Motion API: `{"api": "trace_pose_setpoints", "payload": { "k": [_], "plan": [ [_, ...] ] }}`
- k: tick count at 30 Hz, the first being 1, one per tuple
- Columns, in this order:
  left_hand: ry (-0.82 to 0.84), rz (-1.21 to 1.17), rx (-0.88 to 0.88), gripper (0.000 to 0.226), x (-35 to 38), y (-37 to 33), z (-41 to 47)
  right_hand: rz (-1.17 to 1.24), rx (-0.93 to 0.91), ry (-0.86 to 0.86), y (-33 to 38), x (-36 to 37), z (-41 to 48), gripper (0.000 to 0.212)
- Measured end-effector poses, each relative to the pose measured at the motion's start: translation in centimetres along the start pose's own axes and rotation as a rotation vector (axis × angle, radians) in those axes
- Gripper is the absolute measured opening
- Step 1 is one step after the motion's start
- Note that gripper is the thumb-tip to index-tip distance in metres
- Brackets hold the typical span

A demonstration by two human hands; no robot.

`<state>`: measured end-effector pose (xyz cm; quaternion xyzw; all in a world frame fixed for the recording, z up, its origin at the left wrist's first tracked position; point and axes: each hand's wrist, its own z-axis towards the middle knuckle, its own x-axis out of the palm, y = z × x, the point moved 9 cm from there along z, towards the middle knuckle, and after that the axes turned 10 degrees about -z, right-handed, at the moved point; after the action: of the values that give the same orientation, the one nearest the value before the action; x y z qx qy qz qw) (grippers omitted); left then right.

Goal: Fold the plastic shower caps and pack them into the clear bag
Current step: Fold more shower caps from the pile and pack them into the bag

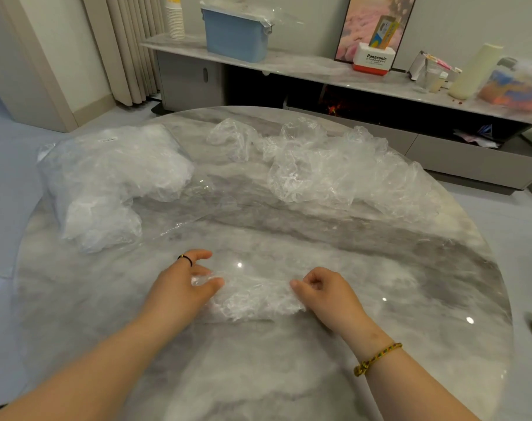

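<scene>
Left hand (182, 284), right hand (324, 291): pinch grips.

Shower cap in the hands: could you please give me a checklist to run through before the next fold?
1. Left hand pinches the shower cap at its left end: ok.
2. Right hand pinches its right end: ok.
3. Cap smoothed flat on the table: not ok, crumpled.
4. Clear bag mouth open: cannot tell.
5. Pile of loose caps apart from this one: ok.
</scene>
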<state>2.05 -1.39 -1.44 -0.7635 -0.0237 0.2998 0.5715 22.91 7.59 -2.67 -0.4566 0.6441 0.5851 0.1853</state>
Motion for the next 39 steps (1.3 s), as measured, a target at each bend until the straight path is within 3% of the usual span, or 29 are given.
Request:
{"api": "trace_pose_setpoints", "payload": {
  "k": [1,3,6,7,9,12,14,17,21,22,24,26,29,32,35,39],
  "plan": [
    [-0.023,0.115,0.043,0.045,-0.2,-0.3,0.0,-0.095,-0.012,-0.042,0.2,-0.3,-0.1,0.014],
    [-0.07,0.206,0.089,0.05,-0.5,-0.5,0.0,-0.231,-0.061,-0.169,0.6,-0.7,-0.5,0.033],
    [-0.063,0.175,0.084,0.039,-0.1,0.3,0.3,-0.288,-0.37,-0.599,4.5,-2.5,-3.1,0.034],
    [-0.054,0.149,0.066,0.036,0.1,0.7,0.4,-0.302,-0.504,-0.669,5.9,-2.0,-4.2,0.034],
    [-0.038,0.131,0.057,0.034,0.3,0.9,0.4,-0.381,-0.71,-0.624,7.9,0.9,-5.6,0.037],
    [-0.102,0.262,0.113,0.034,-0.4,-0.1,0.1,-0.567,-0.787,-0.497,8.4,4.9,-6.2,0.041],
    [-0.201,0.434,0.372,0.031,-0.4,-2.4,-0.7,-0.626,-0.752,-0.458,7.6,5.9,-5.6,0.041],
    [-0.163,0.59,0.694,0.041,2.2,-4.2,-2.5,-0.634,-0.727,-0.421,6.9,6.3,-4.7,0.04],
    [0.138,0.84,0.606,0.047,5.9,-0.8,-2.1,-0.654,-0.738,-0.337,6.7,6.8,-4.4,0.045],
    [0.197,0.878,0.557,0.059,6.3,0.0,-1.9,-0.673,-0.737,-0.319,6.7,6.8,-4.4,0.046],
    [0.23,0.894,0.486,0.076,6.3,1.1,-1.7,-0.699,-0.757,-0.304,6.4,6.7,-4.0,0.045],
    [0.268,0.876,0.413,0.079,6.3,2.2,-1.6,-0.665,-0.763,-0.283,6.0,6.1,-3.6,0.041],
    [0.213,0.822,0.293,0.101,5.4,1.7,-1.3,-0.409,-0.723,-0.256,5.5,4.3,-2.9,0.047],
    [0.153,0.815,0.204,0.108,4.8,2.2,-1.3,-0.27,-0.581,-0.409,4.8,2.5,-2.4,0.038],
    [0.149,0.822,0.187,0.105,5.0,2.2,-1.2,-0.385,-0.522,-0.51,5.6,2.7,-2.7,0.032],
    [0.127,0.831,0.169,0.106,5.0,2.4,-1.2,-0.686,-0.597,-0.379,7.0,6.1,-3.2,0.044]
  ]
}}
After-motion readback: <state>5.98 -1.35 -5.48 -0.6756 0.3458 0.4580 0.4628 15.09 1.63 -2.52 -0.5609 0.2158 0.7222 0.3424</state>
